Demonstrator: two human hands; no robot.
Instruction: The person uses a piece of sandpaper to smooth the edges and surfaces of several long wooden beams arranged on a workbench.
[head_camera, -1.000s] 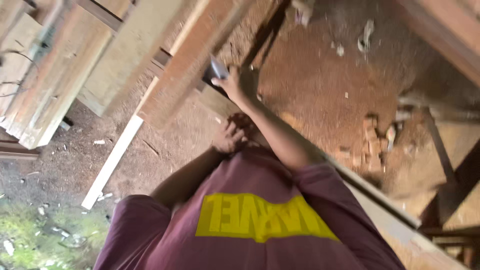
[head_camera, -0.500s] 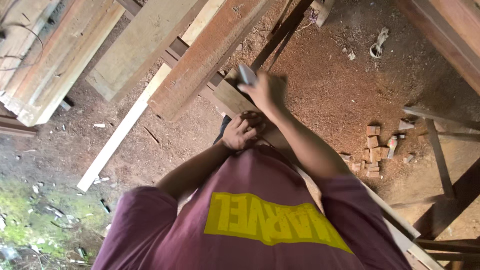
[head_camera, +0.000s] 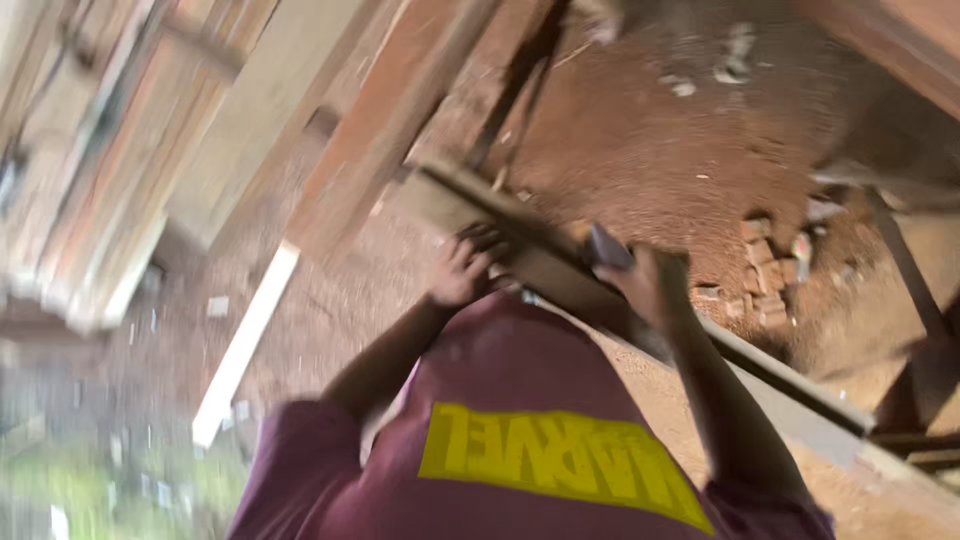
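Observation:
My left hand (head_camera: 462, 268) curls over the near edge of a long wooden beam (head_camera: 452, 196) that runs diagonally down to the right. Further right along the same beam, my right hand (head_camera: 655, 285) is closed on a small dark grey tool (head_camera: 606, 246); blur hides what kind of tool it is. My maroon shirt (head_camera: 520, 400) with yellow lettering fills the bottom of the view, and both forearms reach up from it to the beam.
A reddish board (head_camera: 390, 110) and a paler board (head_camera: 255, 120) slant across the top left. More planks (head_camera: 100, 190) are stacked at far left. A white lath (head_camera: 245, 340) lies on the dirt floor. Small bricks (head_camera: 765, 280) sit at right.
The view has swung and blurred. My right hand with the dark tool has moved right and lower along the beam, apart from my left hand, which stays on the beam.

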